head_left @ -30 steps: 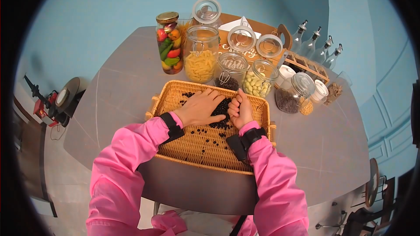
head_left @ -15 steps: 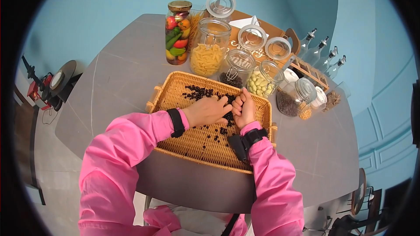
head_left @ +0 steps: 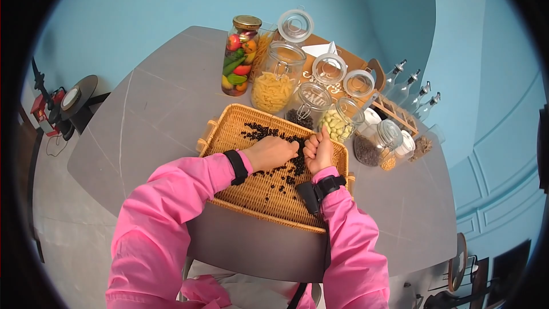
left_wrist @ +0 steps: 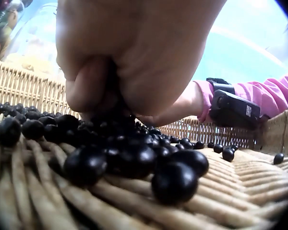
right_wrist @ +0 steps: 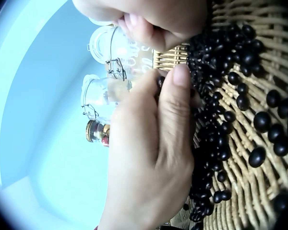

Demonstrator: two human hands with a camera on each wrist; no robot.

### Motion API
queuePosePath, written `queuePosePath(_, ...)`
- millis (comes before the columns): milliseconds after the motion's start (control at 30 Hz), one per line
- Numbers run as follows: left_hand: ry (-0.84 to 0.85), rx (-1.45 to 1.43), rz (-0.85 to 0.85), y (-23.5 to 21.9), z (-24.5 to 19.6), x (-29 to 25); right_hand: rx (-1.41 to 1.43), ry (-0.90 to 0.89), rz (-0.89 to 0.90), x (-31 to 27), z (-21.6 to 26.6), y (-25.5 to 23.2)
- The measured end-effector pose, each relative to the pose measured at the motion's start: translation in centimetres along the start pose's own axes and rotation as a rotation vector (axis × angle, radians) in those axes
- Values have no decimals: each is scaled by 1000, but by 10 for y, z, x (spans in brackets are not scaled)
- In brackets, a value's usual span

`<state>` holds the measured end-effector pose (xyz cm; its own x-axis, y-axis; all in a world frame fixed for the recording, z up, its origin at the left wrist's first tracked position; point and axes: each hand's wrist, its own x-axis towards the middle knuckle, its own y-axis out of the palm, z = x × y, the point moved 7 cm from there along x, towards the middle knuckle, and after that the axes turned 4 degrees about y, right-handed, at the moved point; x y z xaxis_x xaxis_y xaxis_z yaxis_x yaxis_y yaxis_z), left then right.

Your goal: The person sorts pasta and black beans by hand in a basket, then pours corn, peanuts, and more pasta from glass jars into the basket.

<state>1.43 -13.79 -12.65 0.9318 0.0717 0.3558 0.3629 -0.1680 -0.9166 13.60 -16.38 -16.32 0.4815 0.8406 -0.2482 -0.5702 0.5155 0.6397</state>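
Observation:
Black beans [head_left: 261, 131] lie scattered in a wicker tray [head_left: 246, 199]. The left hand [head_left: 271, 153] reaches down among them, fingers curled under. In the right wrist view, a bean [right_wrist: 161, 81] shows between the left hand's [right_wrist: 151, 153] thumb and forefinger. Close beside it, the right hand [head_left: 319, 153] stands upright over the tray's right part, fingers curled in; whatever may be inside is hidden. The left wrist view has the left hand [left_wrist: 129, 52] large above the beans [left_wrist: 175, 183], and part of the right hand [left_wrist: 180, 106] behind it.
Behind the tray stand open jars of pasta [head_left: 272, 91], dark beans [head_left: 300, 118] and pale green pieces [head_left: 336, 124], plus a tall vegetable jar [head_left: 237, 66]. More jars [head_left: 369, 147] and a wooden rack [head_left: 394, 112] with glass bottles are at the right.
From spread flat on the beans, the left hand has lifted, drawn its fingers in and come down beside the right hand. The right hand has stayed curled in nearly the same place.

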Motion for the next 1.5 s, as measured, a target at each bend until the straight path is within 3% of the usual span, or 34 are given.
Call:
queuePosePath(233, -136, -38, -13, -13, 17, -6, 12, 26, 35, 1, 7, 11)
queuePosePath(433, -81, -79, -99, -7, 22, -7, -29, -30, 126, 0, 45, 53)
queuePosePath(600, -87, -113, -104, -6, 26, -7, -179, -367, 150, 26, 111, 93)
queuePosePath(733, -88, -110, -108, -10, 25, -8, -289, -427, 66, 56, 132, 102)
queuePosePath(1000, -37, -100, -166, -7, 28, -5, -374, -384, 53, 85, 121, 103)
queuePosePath(1267, -30, -108, -177, -11, 26, -6, -496, -487, -125, 89, 119, 95)
queuePosePath(1500, -20, -118, -162, -6, 26, -3, -564, -543, -122, 95, 122, 96)
